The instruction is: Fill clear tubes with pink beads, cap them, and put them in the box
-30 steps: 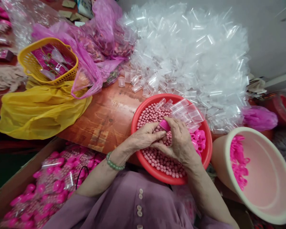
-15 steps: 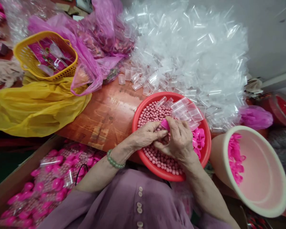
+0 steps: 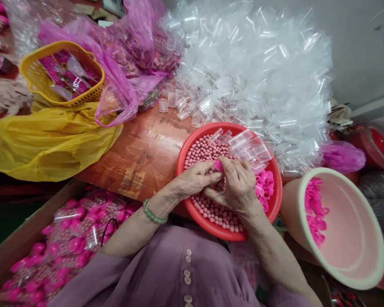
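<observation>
A red bowl full of small pink balls sits at the table's front edge, with clear plastic tubes and pink caps lying in its right half. Both hands meet over the bowl. My left hand and my right hand are closed together on one small tube with a pink cap, whose cap shows between the fingertips. The tube's body is hidden by the fingers. A green bead bracelet is on my left wrist.
A big heap of clear tubes fills the back right. A pink basin with pink caps stands at the right. A yellow basket, pink bags and a yellow bag lie left. A box of filled tubes sits below.
The hands have stayed together over the bowl, working the capped tube with small finger shifts. The view has drifted slightly.
</observation>
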Action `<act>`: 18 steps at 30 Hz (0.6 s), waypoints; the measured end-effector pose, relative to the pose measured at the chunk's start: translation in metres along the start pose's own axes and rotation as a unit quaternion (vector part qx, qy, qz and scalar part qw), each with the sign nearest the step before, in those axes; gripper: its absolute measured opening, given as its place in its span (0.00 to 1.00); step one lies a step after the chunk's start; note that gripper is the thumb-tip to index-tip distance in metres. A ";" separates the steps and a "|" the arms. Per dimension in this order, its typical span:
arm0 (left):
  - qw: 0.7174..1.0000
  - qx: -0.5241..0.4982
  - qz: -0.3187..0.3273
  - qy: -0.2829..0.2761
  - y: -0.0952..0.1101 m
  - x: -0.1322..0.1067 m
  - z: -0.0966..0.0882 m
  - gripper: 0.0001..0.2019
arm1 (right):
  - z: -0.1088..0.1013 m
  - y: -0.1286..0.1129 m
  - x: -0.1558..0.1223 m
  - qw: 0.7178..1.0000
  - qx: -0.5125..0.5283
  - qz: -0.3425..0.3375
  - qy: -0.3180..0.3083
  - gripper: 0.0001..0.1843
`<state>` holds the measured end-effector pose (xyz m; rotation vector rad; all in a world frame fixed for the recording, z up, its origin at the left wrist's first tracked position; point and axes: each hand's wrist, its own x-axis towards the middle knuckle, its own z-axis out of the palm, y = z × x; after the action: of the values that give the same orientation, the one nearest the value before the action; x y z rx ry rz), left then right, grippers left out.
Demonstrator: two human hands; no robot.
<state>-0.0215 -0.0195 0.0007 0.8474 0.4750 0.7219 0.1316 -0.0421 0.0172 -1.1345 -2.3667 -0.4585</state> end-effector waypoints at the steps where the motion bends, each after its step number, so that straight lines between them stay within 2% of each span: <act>1: 1.000 -0.007 0.002 0.000 0.000 0.001 0.000 0.25 | 0.000 0.000 0.000 1.000 0.002 0.005 -0.007 0.37; 5: 0.998 -0.062 0.010 0.009 -0.002 0.003 0.000 0.23 | 0.000 0.000 0.001 0.999 0.015 0.018 -0.033 0.39; 9: 0.993 -0.111 -0.006 0.051 -0.006 0.008 -0.002 0.23 | -0.003 -0.003 0.004 0.998 0.031 0.037 -0.038 0.42; 14: 0.989 -0.128 0.001 0.075 -0.006 0.012 -0.001 0.21 | -0.002 -0.008 0.007 0.998 0.022 0.014 -0.059 0.38; 18: 0.985 -0.105 0.000 0.134 -0.004 0.007 0.007 0.19 | -0.004 -0.010 0.007 1.000 0.004 -0.016 -0.010 0.34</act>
<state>-0.0109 -0.0194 0.0009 0.5541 0.6266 0.8759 0.1207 -0.0456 0.0230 -1.1047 -2.4043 -0.4492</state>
